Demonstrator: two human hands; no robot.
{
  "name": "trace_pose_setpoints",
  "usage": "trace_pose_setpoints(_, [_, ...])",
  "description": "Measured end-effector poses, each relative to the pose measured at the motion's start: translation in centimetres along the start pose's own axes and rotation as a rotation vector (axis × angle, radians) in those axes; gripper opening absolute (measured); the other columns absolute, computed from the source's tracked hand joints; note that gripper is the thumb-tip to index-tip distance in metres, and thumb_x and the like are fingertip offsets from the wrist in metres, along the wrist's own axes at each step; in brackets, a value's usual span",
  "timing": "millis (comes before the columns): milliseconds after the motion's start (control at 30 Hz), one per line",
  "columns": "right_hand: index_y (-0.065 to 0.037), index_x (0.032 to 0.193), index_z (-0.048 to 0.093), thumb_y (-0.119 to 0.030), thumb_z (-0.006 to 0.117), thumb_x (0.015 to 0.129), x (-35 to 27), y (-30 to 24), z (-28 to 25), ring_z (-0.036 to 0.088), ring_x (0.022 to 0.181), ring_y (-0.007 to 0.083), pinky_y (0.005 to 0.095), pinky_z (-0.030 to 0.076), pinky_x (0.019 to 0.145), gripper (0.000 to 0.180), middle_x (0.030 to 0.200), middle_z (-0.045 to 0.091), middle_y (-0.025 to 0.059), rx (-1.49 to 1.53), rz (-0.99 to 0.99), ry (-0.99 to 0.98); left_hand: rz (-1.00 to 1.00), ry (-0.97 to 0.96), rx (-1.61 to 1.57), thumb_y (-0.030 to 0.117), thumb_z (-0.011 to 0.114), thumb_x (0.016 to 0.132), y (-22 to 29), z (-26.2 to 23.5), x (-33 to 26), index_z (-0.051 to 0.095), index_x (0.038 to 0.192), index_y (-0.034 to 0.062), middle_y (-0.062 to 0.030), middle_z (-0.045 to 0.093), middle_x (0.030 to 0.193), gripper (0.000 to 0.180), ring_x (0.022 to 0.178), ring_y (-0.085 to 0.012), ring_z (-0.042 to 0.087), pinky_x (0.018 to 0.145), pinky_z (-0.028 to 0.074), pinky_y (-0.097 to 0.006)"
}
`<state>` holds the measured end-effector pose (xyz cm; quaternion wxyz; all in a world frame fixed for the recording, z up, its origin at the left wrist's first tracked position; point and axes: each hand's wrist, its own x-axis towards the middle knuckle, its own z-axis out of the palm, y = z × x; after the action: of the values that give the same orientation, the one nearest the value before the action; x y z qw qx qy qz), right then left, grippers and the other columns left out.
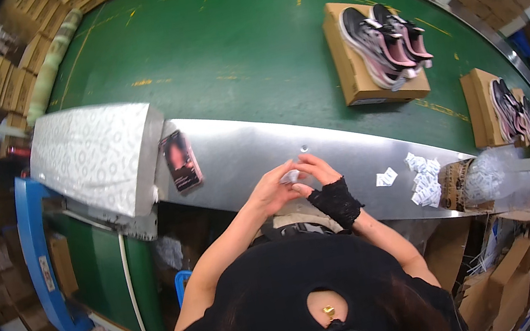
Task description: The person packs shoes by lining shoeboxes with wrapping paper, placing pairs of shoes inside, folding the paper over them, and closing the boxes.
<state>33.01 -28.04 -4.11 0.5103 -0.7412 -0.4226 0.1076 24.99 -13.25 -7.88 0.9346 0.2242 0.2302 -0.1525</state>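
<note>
White small paper packet (pixel 290 176) sits pinched between both hands, just above the near edge of the brushed steel table (pixel 242 152). Head view only.

Left hand (pixel 273 188), bare, grasps the packet from the left with fingertips; right hand (pixel 318 172), in a black lace fingerless glove, closes on it from the right. Both hands are clenched on the same packet, held close to the body and centred, likely because a thing this small needs two-handed fingertip control.

Loose pile of the same white packets (pixel 423 177) lies on the table to the person's right, near the clear plastic bag of packets (pixel 486 175): stock kept on one side within reach. Two stray packets (pixel 386 177) lie between pile and hands.

Dark rectangular card (pixel 181 161) lies flat on the table to the left, apart from the hands. Stack of white printed tissue sheets (pixel 96 156) sits further left.

Beyond the table, the green conveyor belt (pixel 227 48) carries an open brown cardboard box with a grey-pink pair of trainers on top (pixel 371 50); a second such box (pixel 496 107) follows at right.
</note>
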Motion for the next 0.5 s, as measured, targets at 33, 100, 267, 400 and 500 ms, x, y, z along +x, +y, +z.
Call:
trace_pose_setpoints(33, [-0.006,0.097,0.053,-0.012,0.066,0.066,0.6,0.4,-1.0,0.050,0.098,0.0319,0.0363,0.041,0.083,0.034,0.109,0.050,0.0142,-0.099,-0.100,0.028,0.072,0.086,0.039,0.028,0.052,0.085,-0.4,-0.6,0.1,0.046,0.112,0.0027,-0.0065,0.055,0.082,0.038,0.078,-0.0184,0.055,0.069,0.047,-0.033])
trace_pose_setpoints(100, [-0.007,0.093,0.054,-0.015,0.068,0.063,2.6,2.9,-5.4,0.049,0.098,0.0319,0.0384,0.040,0.084,0.034,0.108,0.049,0.0143,-0.416,-0.211,0.098,0.090,0.070,0.010,0.023,0.052,0.084,-0.5,-1.0,-0.2,0.046,0.110,0.0016,-0.0074,0.055,0.083,0.034,0.076,-0.0181,0.054,0.067,0.048,-0.033])
trace_pose_setpoints(267, [-0.012,0.102,0.055,-0.024,0.071,0.058,9.6,5.4,-18.1,0.039,0.112,0.0325,0.0489,0.030,0.088,0.048,0.120,0.043,0.0157,-1.055,-0.134,0.236,0.172,0.184,-0.097,0.007,0.051,0.082,-0.9,-0.1,-1.0,0.045,0.110,-0.0026,-0.0149,0.056,0.090,0.030,0.077,-0.0224,0.057,0.065,0.049,-0.031])
trace_pose_setpoints(400, [-0.021,0.122,0.044,-0.045,0.069,0.059,14.0,7.8,-23.3,0.029,0.121,0.0347,0.0583,0.016,0.094,0.072,0.129,0.034,0.0190,-1.293,0.251,-0.035,0.224,0.191,-0.010,0.003,0.046,0.082,-1.1,1.2,-1.3,0.040,0.115,-0.0033,-0.0180,0.055,0.096,0.034,0.083,-0.0261,0.057,0.066,0.050,-0.033])
trace_pose_setpoints(500, [-0.020,0.107,0.058,-0.049,0.066,0.059,16.0,6.8,-23.8,0.042,0.112,0.0266,0.0502,0.027,0.089,0.057,0.115,0.051,0.0126,-1.075,0.428,-0.218,0.238,0.247,0.042,0.000,0.043,0.082,-1.5,1.7,-1.5,0.034,0.118,-0.0046,-0.0204,0.053,0.102,0.038,0.087,-0.0283,0.057,0.067,0.050,-0.033])
